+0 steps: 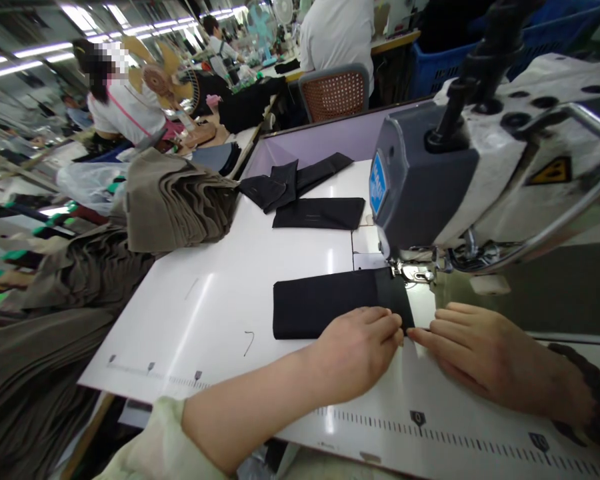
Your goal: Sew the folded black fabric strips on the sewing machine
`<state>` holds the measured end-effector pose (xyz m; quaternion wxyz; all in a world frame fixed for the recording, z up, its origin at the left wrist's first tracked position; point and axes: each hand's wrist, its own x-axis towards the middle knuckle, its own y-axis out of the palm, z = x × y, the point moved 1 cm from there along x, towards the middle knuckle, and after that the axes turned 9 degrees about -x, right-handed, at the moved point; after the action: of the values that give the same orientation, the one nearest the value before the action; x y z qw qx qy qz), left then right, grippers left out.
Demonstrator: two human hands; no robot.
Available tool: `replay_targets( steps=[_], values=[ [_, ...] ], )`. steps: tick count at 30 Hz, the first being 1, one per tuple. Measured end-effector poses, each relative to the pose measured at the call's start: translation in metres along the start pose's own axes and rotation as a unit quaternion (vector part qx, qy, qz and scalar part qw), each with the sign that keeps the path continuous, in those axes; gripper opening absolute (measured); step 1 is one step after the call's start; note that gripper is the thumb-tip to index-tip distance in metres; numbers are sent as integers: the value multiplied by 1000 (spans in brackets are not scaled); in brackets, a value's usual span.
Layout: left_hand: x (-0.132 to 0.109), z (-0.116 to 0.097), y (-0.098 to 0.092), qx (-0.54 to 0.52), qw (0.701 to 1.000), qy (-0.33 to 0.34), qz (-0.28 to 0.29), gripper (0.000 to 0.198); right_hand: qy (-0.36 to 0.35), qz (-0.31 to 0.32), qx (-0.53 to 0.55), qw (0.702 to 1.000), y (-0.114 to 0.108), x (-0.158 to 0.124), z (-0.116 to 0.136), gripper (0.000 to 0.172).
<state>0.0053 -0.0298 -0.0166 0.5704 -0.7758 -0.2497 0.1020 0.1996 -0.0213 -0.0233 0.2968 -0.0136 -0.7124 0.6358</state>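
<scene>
My left hand pinches the black cloth at its near edge; my right hand touches its corner, whether gripping I cannot tell.

Def a garment workshop imo: dark-grey-and-white sewing machine on a glossy white table w/ black ruler marks along its edge, stacks of brownish-grey cloth, long white ceiling lights, plus ppl in white tops at other tables.

Pale green sleeve, dark wristband
</scene>
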Motion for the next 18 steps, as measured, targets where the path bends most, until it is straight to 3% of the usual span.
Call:
replay_targets(
  steps=[12, 18],
  values=[
    [7, 20, -1, 32, 999, 15, -8, 34, 39, -3, -54, 998, 11, 0, -7, 19],
    [17, 36, -3, 13, 1000, -3, -7, 29, 97, 21, -94, 991, 24, -3, -17, 27]
  ],
)
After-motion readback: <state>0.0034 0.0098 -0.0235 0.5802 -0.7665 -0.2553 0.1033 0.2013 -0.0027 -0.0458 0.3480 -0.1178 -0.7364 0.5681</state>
